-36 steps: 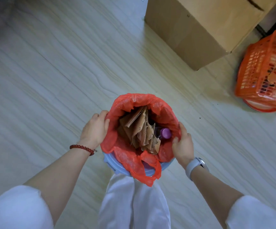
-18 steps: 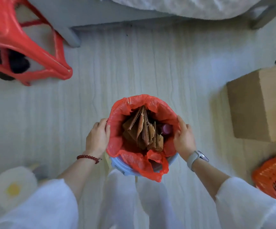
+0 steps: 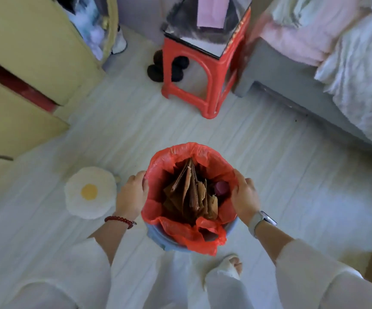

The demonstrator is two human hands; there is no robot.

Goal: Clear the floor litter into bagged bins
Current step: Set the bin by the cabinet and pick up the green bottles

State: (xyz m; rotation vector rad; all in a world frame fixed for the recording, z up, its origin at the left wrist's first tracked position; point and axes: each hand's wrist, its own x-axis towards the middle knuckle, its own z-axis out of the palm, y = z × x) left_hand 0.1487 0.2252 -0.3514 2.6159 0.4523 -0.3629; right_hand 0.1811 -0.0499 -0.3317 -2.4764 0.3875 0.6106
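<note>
Both hands' fingers [image 3: 143, 182] grip the red-bagged bin [image 3: 158, 236]; no writing legible.

Home interior, most likely bedroom. Bed [image 3: 327, 70] at upper right: grey frame, white bedding, pink blanket heaped on top. Pale wood-look floor [image 3: 292, 175]. Red plastic stool [image 3: 205, 72] just beside bed, used as side table; items on its top too blurred to identify. Yellow cabinet [image 3: 24, 70] along left. Fried-egg-shaped cushion [image 3: 90, 192] on floor. Dark slippers, or similar [image 3: 158, 70], behind stool leg.
</note>
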